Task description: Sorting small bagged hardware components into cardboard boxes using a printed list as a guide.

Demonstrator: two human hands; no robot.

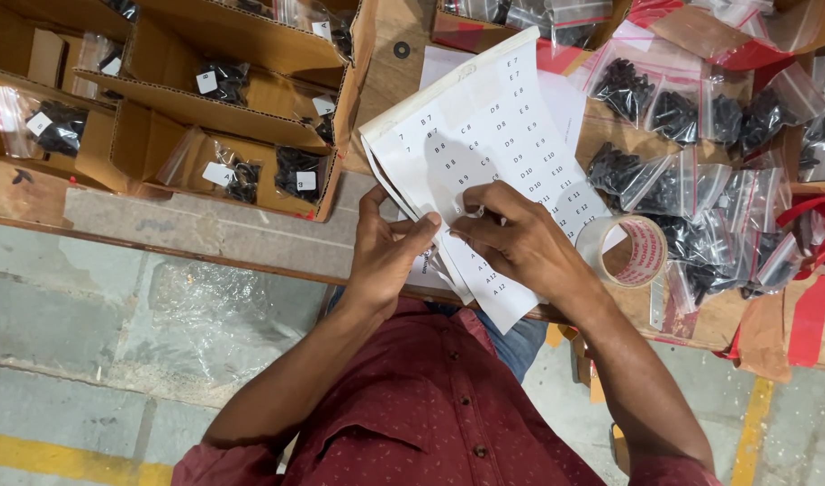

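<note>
Left hand: the left hand (pixel 387 256) is gripping the near left edge of a white label sheet (pixel 484 153), thumb on top and fingers curled beneath the paper.

Right hand: the right hand (pixel 513 241) is resting on the same sheet, thumb and forefinger pinching at a small label close to the left thumb; whether a label is actually lifting free is too small to tell.

Label sheet: the sheet, printed in columns of small stickers, is lying slanted across the wooden counter (pixel 385 63), its lower end hanging over the counter's near edge above the person's lap, with further sheets fanning out beneath it.

Tape: a roll of clear packing tape (pixel 624 252) with a red-printed core is sitting on the counter just beside the right wrist.

Bags on the right: a heap of clear zip bags of small black parts (pixel 691 171) is spreading across the counter well right of the sheet, some overlapping red-taped cardboard.

Boxes on the left: a divided cardboard box (pixel 206 99) is holding more bags of black parts, each compartment's bag carrying a white sticker.

Person: a maroon buttoned shirt (pixel 430 414) is filling the lower frame, above a grey concrete floor (pixel 89 342) with a yellow line.
</note>
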